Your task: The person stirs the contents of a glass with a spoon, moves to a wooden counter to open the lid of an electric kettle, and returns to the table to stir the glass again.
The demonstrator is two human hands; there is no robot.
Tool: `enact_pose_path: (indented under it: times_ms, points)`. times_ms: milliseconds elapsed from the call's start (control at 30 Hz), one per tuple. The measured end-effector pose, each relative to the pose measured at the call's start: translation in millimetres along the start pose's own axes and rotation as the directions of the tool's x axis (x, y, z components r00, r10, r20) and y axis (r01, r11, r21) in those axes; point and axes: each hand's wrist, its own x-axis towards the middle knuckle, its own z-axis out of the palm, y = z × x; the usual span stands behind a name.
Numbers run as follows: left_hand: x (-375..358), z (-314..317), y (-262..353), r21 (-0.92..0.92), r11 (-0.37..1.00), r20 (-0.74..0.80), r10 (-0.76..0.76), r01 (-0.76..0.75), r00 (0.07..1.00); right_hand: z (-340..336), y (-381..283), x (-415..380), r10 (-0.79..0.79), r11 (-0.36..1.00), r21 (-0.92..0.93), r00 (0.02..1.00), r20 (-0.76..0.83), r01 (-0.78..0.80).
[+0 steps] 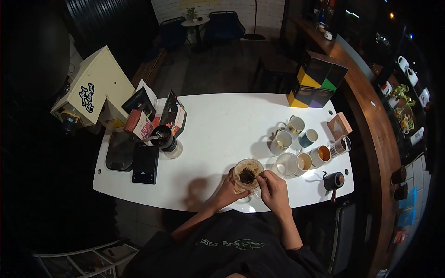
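Near the table's front edge is a round coffee dripper [239,169] lined with a brown-stained filter, with dark wet coffee grounds [247,175] at its centre. My left hand [227,192] wraps round its left and near side, fingers closed on it. On the opposite side my right hand [274,190] is closed in a pinch at the rim, seemingly on the filter's edge; the exact grip is partly hidden. A clear glass vessel [254,193] shows partly below the dripper. Just right of my right hand stands a wide glass cup [287,164].
Several cups, including a teal cup [308,137], stand on the white table [218,125] at right, near a black kettle [333,180]. On the left are a hand grinder [163,136], a black scale [144,165] and a cream machine [99,83]. Stacked boxes [317,78] stand far right.
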Motion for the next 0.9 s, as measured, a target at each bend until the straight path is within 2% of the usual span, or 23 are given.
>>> enact_pose_path:
  times_ms: [67, 133, 200, 333, 467, 633, 700, 767, 833, 900]
  points:
    - [0.7, -1.0, 1.8, 0.094, 0.995, -0.014, 0.038, -0.037, 0.999, 0.8, 3.3, 0.0, -0.011, 1.000, 0.014, 1.000, -0.024, 0.011]
    - [2.1, -2.2, 4.0, 0.070, 0.997, -0.007, 0.031, -0.030, 1.000, 1.1, 4.4, 0.3, -0.010, 1.000, 0.027, 0.999, -0.048, 0.012]
    - [-0.1, -2.0, 3.8, 0.044, 0.999, 0.004, 0.014, -0.014, 1.000, 1.7, 2.5, 2.4, 0.021, 0.998, -0.050, 0.998, -0.062, -0.024]
    - [2.2, -3.3, -1.3, 0.125, 0.991, 0.018, 0.036, -0.038, 0.999, 0.9, -0.8, 2.0, 0.022, 0.997, 0.071, 1.000, -0.021, -0.021]
    - [2.5, 0.7, -9.5, 0.182, 0.979, 0.018, 0.092, -0.093, 0.996, -2.6, -1.4, 5.1, 0.075, 0.997, -0.004, 0.997, -0.027, -0.075]
    - [2.5, 1.9, -13.6, 0.174, 0.981, 0.014, 0.080, -0.081, 0.997, -8.9, -5.7, 7.3, 0.114, 0.991, 0.064, 0.993, 0.033, -0.116]
    - [4.0, 2.5, -13.1, 0.190, 0.978, 0.015, 0.087, -0.088, 0.996, -5.2, -1.7, 9.0, 0.048, 0.998, 0.027, 0.999, -0.014, -0.048]
    - [3.7, 2.3, -10.9, 0.130, 0.987, -0.014, 0.098, -0.095, 0.995, -4.3, -0.6, 9.0, -0.012, 1.000, -0.008, 0.998, -0.063, 0.012]
    - [4.2, 2.5, -16.3, 0.168, 0.980, -0.004, 0.111, -0.109, 0.994, -7.5, -1.4, 7.4, 0.081, 0.997, -0.015, 0.996, 0.048, -0.080]
    - [2.7, 3.5, -16.3, 0.199, 0.972, 0.007, 0.124, -0.123, 0.992, -8.6, -0.9, 2.9, 0.083, 0.996, 0.026, 0.995, 0.046, -0.084]
